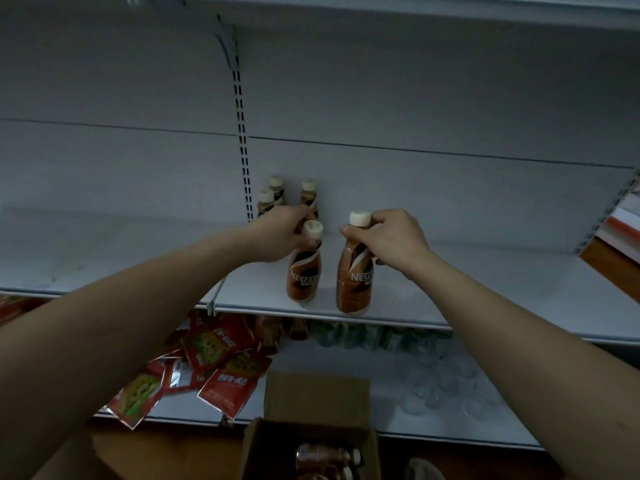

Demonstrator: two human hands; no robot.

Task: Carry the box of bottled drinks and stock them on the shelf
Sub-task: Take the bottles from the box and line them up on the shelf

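Observation:
Two brown coffee bottles with cream caps stand upright near the front of the white shelf (485, 282). My left hand (280, 233) grips the neck of the left bottle (304, 275). My right hand (391, 237) grips the neck of the right bottle (355, 282), whose base is at the shelf's front edge. Three more bottles (277, 195) stand at the back of the shelf against the wall. Below me an open cardboard box (311, 403) holds more bottles (325, 457) lying on their side.
Red snack packets (214, 362) lie heaped on the lower shelf at the left. Clear plastic cups (443, 379) sit on that shelf at the right. A slotted upright (242, 133) divides the back wall. Another shelf (381, 5) hangs overhead.

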